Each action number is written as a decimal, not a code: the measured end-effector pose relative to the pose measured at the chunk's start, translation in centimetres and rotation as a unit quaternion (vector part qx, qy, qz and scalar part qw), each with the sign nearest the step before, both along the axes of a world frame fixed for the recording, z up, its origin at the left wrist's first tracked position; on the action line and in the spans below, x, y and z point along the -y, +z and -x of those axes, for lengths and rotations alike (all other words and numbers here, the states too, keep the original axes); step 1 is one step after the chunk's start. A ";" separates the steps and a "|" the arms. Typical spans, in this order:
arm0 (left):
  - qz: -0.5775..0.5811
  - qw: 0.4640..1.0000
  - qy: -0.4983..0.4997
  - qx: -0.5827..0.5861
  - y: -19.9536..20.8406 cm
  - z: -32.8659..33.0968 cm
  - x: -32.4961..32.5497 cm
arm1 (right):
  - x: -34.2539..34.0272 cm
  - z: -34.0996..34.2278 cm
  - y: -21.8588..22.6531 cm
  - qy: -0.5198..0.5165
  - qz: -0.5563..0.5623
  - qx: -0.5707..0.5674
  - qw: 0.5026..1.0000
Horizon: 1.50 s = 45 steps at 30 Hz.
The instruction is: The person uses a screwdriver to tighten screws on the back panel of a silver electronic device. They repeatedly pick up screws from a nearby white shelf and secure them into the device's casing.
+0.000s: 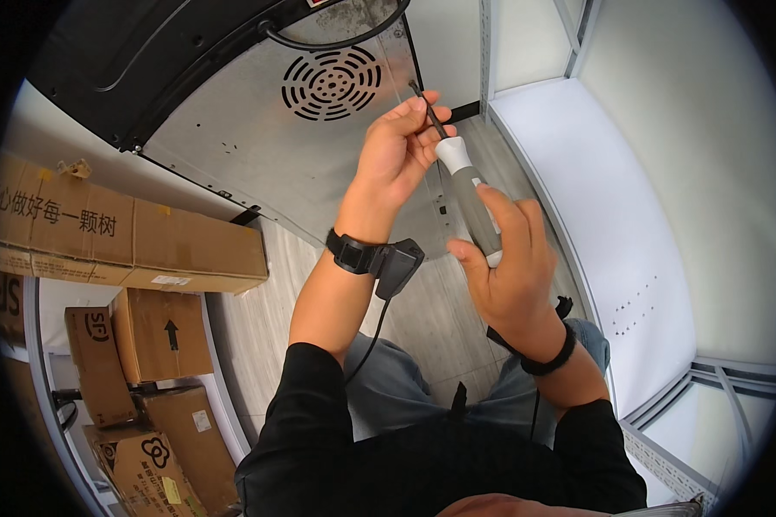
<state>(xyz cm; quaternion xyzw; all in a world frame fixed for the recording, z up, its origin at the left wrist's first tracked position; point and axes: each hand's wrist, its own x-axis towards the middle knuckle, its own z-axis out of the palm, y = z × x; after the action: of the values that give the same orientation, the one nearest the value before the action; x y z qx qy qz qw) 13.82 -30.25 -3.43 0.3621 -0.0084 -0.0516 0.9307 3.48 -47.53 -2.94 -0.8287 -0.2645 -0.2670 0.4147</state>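
My right hand is closed around the grey and white handle of a cordless electric screwdriver. The screwdriver's long dark bit slants up and to the left, its tip at the right edge of a bare metal panel. Close to that tip, the fingers of my left hand pinch the bit's shaft. Whether a screw sits under the tip is too small to make out. A round slotted vent is cut into the panel, left of my left hand.
A black cable loops over the panel's top. Several small screws lie on the white shelf at right. Cardboard boxes fill a rack at left, with a long carton above. Wood-look flooring shows below.
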 end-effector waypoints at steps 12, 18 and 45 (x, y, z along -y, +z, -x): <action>-0.014 0.999 0.026 -0.024 -0.4 -0.6 0.2 | -0.2 -1.0 -0.9 -0.031 0.004 0.114 0.993; -0.043 0.999 0.006 -0.003 0.5 0.1 0.2 | -0.5 -0.5 -0.5 0.035 -0.080 0.021 0.996; -0.066 0.988 0.098 -0.099 1.5 -1.6 0.6 | 0.0 0.1 -1.0 -0.022 -0.101 0.041 0.994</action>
<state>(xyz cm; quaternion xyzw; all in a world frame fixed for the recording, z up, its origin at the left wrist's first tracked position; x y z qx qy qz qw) 15.43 -30.83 -1.98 0.4152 0.1226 0.0035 0.9014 3.39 -47.56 -3.98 -0.7769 -0.2344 -0.3350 0.4788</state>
